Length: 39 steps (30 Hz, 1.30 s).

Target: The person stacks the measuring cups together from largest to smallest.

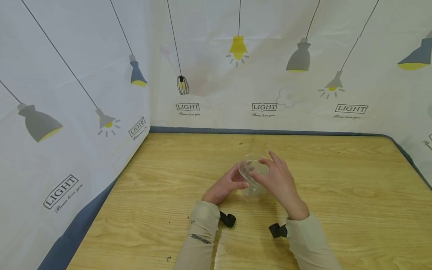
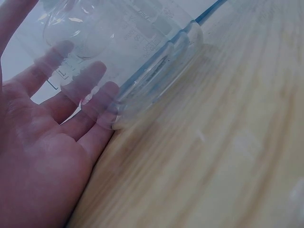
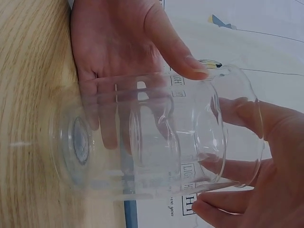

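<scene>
A clear, straight-sided cup (image 1: pixel 251 192) stands upright on the table between both hands. Inside its upper part sits a smaller clear cup (image 3: pixel 154 142), its base well above the outer cup's floor in the right wrist view. My left hand (image 1: pixel 224 186) holds the outer cup from the left, fingers spread behind its wall and thumb near the rim. From above right, my right hand (image 1: pixel 280 183) reaches into the mouth, thumb and fingers at opposite sides of the inner cup's rim. Through the clear wall in the left wrist view, the left fingers (image 2: pixel 90 80) show.
The wood-grain table (image 1: pixel 162 180) spreads around the cups. Behind and to the left hangs a white cloth (image 1: pixel 216 67) printed with lamps, with a dark blue border along the table's edges. Black wrist mounts (image 1: pixel 227 219) sit by both sleeves.
</scene>
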Available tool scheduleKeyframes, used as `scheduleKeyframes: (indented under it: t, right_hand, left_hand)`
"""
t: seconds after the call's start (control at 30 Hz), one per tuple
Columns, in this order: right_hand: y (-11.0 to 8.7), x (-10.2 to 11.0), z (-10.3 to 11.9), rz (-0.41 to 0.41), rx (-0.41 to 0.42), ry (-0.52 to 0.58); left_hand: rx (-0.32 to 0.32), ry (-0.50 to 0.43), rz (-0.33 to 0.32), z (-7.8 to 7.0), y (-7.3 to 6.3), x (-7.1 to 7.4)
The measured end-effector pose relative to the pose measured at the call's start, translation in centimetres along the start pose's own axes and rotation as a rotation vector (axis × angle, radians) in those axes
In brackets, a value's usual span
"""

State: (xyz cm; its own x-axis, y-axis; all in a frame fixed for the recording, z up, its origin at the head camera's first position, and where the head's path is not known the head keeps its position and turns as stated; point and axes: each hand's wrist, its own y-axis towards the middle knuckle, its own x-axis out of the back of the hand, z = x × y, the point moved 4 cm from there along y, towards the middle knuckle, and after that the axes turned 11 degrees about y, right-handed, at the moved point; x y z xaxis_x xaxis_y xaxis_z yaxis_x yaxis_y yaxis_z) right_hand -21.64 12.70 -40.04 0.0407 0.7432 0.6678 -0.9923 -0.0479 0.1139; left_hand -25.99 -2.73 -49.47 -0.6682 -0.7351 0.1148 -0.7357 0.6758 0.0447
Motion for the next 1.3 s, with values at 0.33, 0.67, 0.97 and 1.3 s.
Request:
scheduleKeyframes:
  t: [0.33,0.67,0.97,1.3]
  right_hand:
    - [0.0,0.1,0.6,-0.013,-0.026,-0.126]
    - [0.0,0.4,1.1,0.004,-0.004,-0.217]
    - [0.3,0.2,1.5,0.037,-0.023,-0.253]
    - [0.4,0.2,1.9,0.086,-0.039,-0.28]
  left_hand:
    - [0.001,-0.007,0.004,0.0,0.0,0.1]
    - [0.001,-0.026,0.012,-1.6,-0.4,-0.4]
    - [0.011,-0.016,0.006,-1.6,-0.5,-0.3]
    - [0.02,0.003,-0.005,-2.1,-0.7,-0.3]
